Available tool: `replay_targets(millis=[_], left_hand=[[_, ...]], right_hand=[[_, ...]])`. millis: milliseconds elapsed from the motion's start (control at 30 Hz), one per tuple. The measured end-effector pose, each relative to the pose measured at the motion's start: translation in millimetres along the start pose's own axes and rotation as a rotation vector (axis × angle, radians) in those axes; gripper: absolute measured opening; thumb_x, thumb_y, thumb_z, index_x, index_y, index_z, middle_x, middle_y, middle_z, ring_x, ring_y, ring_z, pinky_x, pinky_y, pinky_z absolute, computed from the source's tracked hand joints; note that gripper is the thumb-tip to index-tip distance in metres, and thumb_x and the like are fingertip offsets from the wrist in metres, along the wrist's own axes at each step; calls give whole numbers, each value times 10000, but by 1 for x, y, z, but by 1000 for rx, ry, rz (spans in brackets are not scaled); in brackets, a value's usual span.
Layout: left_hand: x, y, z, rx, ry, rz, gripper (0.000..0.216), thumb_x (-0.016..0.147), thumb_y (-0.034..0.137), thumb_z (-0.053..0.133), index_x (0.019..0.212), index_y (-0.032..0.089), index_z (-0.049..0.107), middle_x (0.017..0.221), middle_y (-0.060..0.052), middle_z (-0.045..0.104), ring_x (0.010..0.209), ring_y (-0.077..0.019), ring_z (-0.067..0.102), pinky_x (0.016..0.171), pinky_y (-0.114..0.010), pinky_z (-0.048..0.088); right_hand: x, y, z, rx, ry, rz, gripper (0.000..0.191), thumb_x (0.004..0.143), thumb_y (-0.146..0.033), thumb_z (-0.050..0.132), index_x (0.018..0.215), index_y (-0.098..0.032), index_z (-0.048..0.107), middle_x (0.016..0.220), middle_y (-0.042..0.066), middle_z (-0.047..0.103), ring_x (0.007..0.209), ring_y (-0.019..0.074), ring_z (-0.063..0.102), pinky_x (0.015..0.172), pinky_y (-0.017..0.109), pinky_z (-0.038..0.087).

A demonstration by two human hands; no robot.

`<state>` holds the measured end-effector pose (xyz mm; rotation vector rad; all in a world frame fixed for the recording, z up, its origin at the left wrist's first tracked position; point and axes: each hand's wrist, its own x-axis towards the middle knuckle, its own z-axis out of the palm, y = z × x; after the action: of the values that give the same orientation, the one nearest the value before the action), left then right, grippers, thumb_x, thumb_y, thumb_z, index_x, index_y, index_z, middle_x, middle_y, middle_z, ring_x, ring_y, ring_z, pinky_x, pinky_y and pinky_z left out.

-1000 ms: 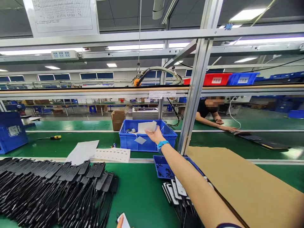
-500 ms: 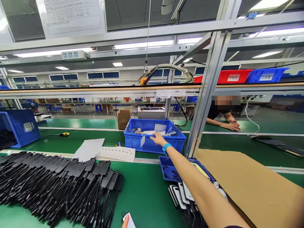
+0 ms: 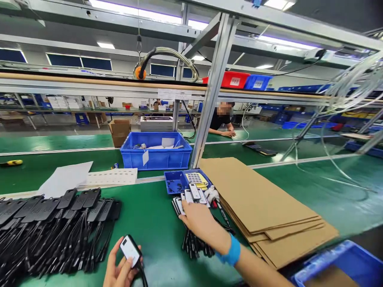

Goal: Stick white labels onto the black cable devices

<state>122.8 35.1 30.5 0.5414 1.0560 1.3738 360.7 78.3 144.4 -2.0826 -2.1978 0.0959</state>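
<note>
My left hand (image 3: 119,269) is at the bottom edge, fingers curled around a small black device with a white label (image 3: 130,250) and a black cable hanging from it. My right hand (image 3: 197,221), with a blue wristband, lies palm down on a small bunch of labelled black devices (image 3: 191,199) on the green mat; its fingertips touch their near ends. Their cables (image 3: 194,245) run under my wrist. Just beyond them sits a small blue tray (image 3: 176,184) with black parts and a yellow label sheet.
A long row of black cabled devices (image 3: 54,223) fills the left. A stack of brown cardboard sheets (image 3: 263,207) lies at the right. A large blue bin (image 3: 155,153), white label sheets (image 3: 110,177) and an aluminium post (image 3: 209,91) stand behind. Another person (image 3: 223,121) leans on the far bench.
My right hand has pulled back from the large blue bin down to the bunch of labelled devices. My left hand has risen into view with its device. The camera has tilted down and right.
</note>
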Motion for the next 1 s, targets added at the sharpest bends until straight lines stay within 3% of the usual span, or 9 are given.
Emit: replay_targets(millis=[67, 167, 300, 400, 467, 567, 667, 867, 1000], left_hand=[[-4, 6, 14, -75, -21, -134, 807, 528, 292, 863, 1222, 235, 454, 894, -60, 732, 816, -266, 708, 704, -323, 570], [-11, 5, 34, -96, -56, -164, 654, 557, 194, 840, 1092, 230, 466, 902, -44, 710, 909, -276, 696, 788, -373, 560], [-14, -6, 41, 57, -132, -54, 656, 596, 311, 854, 1089, 217, 432, 851, -26, 692, 791, -178, 669, 739, -265, 517], [-12, -8, 29, 246, -183, 110, 759, 653, 375, 811, 1256, 236, 369, 750, 25, 648, 688, -144, 610, 703, -250, 491], [-10, -4, 18, 427, -274, 197, 658, 685, 385, 774, 1229, 223, 441, 721, 31, 607, 666, -150, 578, 676, -258, 479], [-10, 7, 3, 790, -413, 283, 307, 717, 333, 731, 957, 196, 596, 787, -10, 617, 703, -173, 565, 676, -284, 456], [-12, 15, -5, 1041, -473, 407, 152, 721, 242, 732, 833, 209, 635, 891, -37, 633, 872, -218, 575, 797, -332, 449], [-11, 15, -8, 1126, -593, 533, 186, 724, 200, 753, 850, 212, 616, 1237, -86, 554, 1206, -273, 475, 1011, -419, 400], [-8, 14, -7, 1171, -639, 553, 411, 761, 218, 733, 1131, 232, 555, 1239, -106, 550, 1183, -256, 508, 1012, -420, 432]], right_hand=[[-23, -1, 21, -76, 42, 93, 295, 850, -172, 654, 1115, -56, 598, 937, 231, 676, 841, 357, 666, 647, 389, 507], [-36, 1, 49, -120, 134, 136, 327, 849, -157, 651, 1156, -98, 554, 922, 170, 681, 854, 308, 664, 634, 347, 513], [-42, 10, 67, 62, 290, 113, 321, 834, -61, 571, 1138, -151, 522, 810, 63, 681, 760, 235, 674, 591, 289, 485], [-51, 16, 68, 258, 448, 36, 348, 826, -67, 534, 1155, -175, 493, 830, 41, 670, 744, 212, 666, 616, 290, 488], [-61, 17, 67, 339, 496, -63, 355, 832, -65, 501, 1166, -184, 489, 865, 44, 660, 767, 207, 657, 645, 300, 497], [-76, 14, 72, 333, 405, -234, 368, 832, -28, 462, 1157, -189, 518, 855, 46, 644, 769, 213, 635, 643, 310, 498], [-89, 8, 82, 265, 247, -370, 358, 817, 25, 450, 1076, -185, 580, 789, 39, 626, 722, 214, 606, 600, 303, 480], [-97, 0, 89, 343, 60, -357, 229, 875, -58, 551, 1037, -200, 626, 821, 39, 648, 771, 217, 600, 642, 302, 472], [-95, -1, 82, 416, -54, -306, 185, 907, -89, 531, 988, -213, 642, 833, 32, 656, 797, 210, 598, 677, 298, 463]])
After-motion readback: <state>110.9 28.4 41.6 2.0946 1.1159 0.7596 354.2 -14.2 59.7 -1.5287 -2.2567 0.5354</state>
